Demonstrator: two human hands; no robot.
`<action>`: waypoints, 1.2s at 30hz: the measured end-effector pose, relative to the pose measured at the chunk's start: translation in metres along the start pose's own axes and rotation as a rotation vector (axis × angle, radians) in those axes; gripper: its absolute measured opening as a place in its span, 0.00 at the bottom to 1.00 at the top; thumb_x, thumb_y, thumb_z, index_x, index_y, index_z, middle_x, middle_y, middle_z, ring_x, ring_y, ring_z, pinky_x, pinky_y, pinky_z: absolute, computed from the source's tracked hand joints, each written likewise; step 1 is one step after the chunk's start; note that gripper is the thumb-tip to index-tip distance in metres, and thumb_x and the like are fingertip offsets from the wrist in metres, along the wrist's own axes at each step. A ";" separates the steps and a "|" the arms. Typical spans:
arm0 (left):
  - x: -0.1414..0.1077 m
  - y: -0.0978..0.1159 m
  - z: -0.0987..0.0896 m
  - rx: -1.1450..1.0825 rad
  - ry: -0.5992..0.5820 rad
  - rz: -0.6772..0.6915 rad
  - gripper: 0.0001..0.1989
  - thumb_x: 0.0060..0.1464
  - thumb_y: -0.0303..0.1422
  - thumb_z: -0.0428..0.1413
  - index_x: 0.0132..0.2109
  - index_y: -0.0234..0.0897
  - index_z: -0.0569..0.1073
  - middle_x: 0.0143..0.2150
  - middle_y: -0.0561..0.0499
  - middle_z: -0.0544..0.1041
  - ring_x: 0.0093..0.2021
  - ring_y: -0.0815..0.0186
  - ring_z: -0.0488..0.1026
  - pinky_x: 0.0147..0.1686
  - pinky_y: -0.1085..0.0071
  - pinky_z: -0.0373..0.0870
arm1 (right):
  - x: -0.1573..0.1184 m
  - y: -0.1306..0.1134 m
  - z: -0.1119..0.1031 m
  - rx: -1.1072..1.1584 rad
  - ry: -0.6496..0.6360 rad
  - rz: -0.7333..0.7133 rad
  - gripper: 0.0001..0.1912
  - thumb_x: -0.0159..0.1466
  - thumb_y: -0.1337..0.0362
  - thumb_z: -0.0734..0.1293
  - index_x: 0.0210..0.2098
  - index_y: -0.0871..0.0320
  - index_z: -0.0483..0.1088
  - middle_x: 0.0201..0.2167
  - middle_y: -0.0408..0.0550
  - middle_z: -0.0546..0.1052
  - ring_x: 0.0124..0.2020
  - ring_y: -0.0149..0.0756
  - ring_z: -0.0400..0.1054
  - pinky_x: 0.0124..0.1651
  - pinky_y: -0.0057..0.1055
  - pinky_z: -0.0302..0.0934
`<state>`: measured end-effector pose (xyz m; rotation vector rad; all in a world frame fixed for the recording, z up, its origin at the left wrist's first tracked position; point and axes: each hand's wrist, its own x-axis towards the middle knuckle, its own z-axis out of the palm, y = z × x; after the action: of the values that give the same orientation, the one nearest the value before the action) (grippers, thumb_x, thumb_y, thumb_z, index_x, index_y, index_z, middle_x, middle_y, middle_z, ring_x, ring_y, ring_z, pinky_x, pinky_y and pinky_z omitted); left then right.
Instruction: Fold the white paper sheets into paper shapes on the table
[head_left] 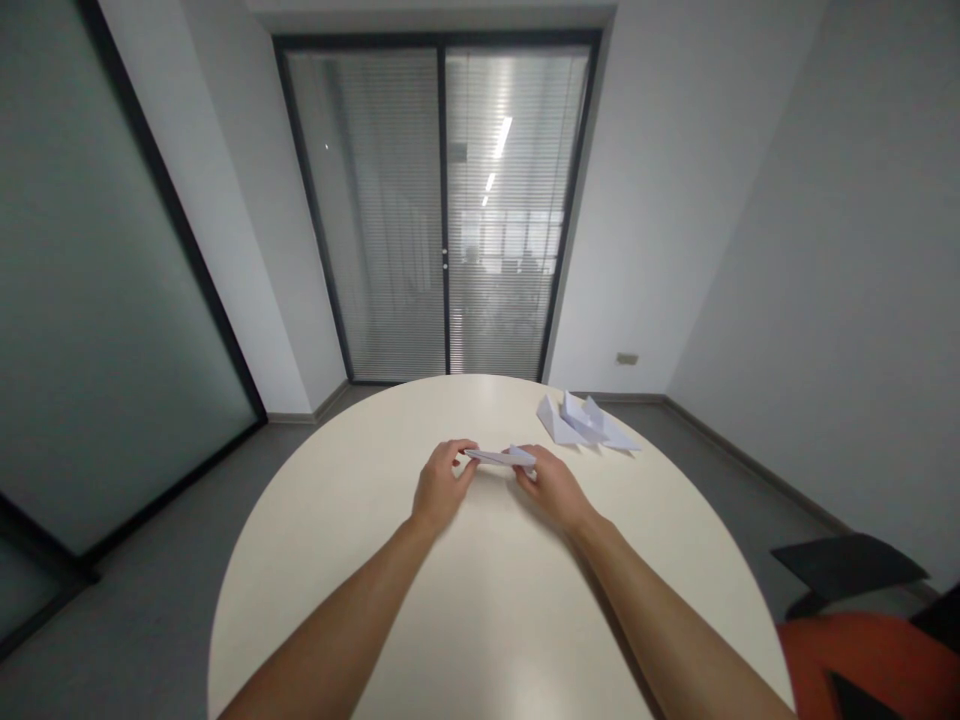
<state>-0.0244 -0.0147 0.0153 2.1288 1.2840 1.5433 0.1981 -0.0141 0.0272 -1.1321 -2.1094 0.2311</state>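
Note:
A narrow folded piece of white paper (498, 458) lies low over the middle of the round cream table (315, 560). My left hand (440, 487) pinches its left tip with the fingertips. At the paper's right end, my right hand (551, 486) grips the folded flap. Both forearms reach in from the bottom edge of the view.
Two or three folded white paper planes (583, 422) rest at the table's far right edge. An orange and black chair (870, 640) stands at the lower right. Glass doors with blinds (442, 210) are behind the table, and a frosted glass wall (90, 330) runs on the left.

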 end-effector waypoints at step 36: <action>-0.006 0.008 -0.011 0.441 -0.500 0.186 0.12 0.64 0.34 0.50 0.44 0.40 0.79 0.44 0.47 0.80 0.46 0.59 0.73 0.49 0.64 0.69 | -0.005 0.000 -0.013 -0.110 -0.283 0.033 0.14 0.63 0.68 0.63 0.43 0.54 0.79 0.44 0.49 0.81 0.48 0.41 0.72 0.53 0.32 0.61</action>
<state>-0.0296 -0.0273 0.0209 2.7324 1.3518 0.7265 0.2082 -0.0202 0.0340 -1.2602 -2.3770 0.3088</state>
